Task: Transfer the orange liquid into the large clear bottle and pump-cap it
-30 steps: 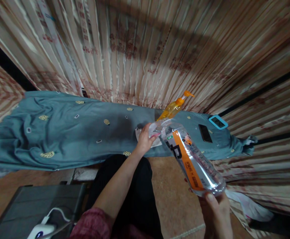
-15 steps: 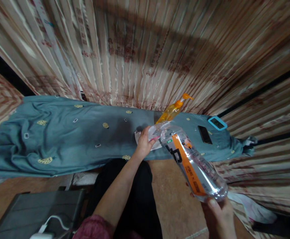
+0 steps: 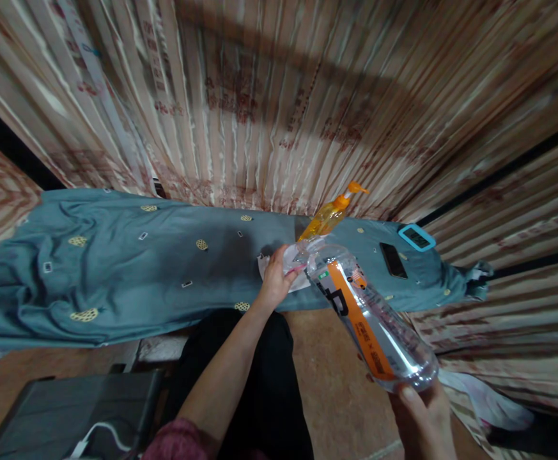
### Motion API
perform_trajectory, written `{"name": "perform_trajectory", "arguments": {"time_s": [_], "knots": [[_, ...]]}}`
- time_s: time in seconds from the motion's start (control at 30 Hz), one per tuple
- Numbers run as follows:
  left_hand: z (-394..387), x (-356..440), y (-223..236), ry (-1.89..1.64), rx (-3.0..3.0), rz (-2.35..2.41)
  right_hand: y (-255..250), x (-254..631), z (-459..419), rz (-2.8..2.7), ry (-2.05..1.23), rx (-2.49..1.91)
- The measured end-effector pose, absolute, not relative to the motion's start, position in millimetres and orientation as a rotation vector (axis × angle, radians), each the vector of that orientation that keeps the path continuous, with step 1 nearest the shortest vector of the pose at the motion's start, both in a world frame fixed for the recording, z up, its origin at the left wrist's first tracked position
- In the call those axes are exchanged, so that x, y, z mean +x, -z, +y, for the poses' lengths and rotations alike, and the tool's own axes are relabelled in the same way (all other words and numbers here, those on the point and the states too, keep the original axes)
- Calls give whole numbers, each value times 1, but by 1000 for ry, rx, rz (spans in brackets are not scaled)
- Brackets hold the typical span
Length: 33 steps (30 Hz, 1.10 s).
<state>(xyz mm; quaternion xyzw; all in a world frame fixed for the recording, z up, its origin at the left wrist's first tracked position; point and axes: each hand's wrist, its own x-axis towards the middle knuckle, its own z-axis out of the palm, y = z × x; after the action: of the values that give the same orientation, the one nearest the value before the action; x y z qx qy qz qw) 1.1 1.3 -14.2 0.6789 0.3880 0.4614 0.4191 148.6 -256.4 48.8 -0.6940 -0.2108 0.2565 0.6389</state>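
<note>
My right hand (image 3: 422, 418) grips the base of a large clear plastic bottle (image 3: 369, 319) with an orange and black label, tilted with its neck pointing away from me. My left hand (image 3: 277, 278) is closed around the bottle's neck end, fingers wrapped near the mouth; the cap is hidden. Under my left hand lies a white paper or cloth (image 3: 283, 275) on a teal patterned cloth (image 3: 139, 268) that covers a long surface. An orange pump bottle (image 3: 329, 217) stands just behind the clear bottle's neck.
A black phone (image 3: 394, 260) and a small blue-framed device (image 3: 417, 237) lie on the teal cloth at the right. Striped curtains (image 3: 269, 108) hang behind. A dark box (image 3: 68, 409) with a white cable sits at lower left. White fabric (image 3: 489, 402) lies on the floor at right.
The view has shifted slightly, and the bottle has tilted a little lower. Both hands keep their hold on it.
</note>
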Motion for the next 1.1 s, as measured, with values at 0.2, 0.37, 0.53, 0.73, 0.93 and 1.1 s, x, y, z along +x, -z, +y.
{"name": "perform_trajectory", "arguments": {"time_s": [0.2, 0.37, 0.53, 0.73, 0.93, 1.1], "knots": [[1, 0, 16, -1160, 1701, 967, -46, 156, -258, -559, -588, -1579], [1, -1, 13, -1140, 1699, 977, -44, 157, -259, -596, -549, -1598], [1, 0, 13, -1142, 1726, 979, -55, 146, -258, -613, -507, -1647], [2, 0, 18, -1155, 1724, 969, -65, 141, -257, -657, -496, -1690], [1, 0, 16, -1135, 1724, 968, -71, 140, -253, -686, -510, -1647], [0, -1, 15, -1144, 1722, 957, -85, 128, -248, -591, -535, -1644]]}}
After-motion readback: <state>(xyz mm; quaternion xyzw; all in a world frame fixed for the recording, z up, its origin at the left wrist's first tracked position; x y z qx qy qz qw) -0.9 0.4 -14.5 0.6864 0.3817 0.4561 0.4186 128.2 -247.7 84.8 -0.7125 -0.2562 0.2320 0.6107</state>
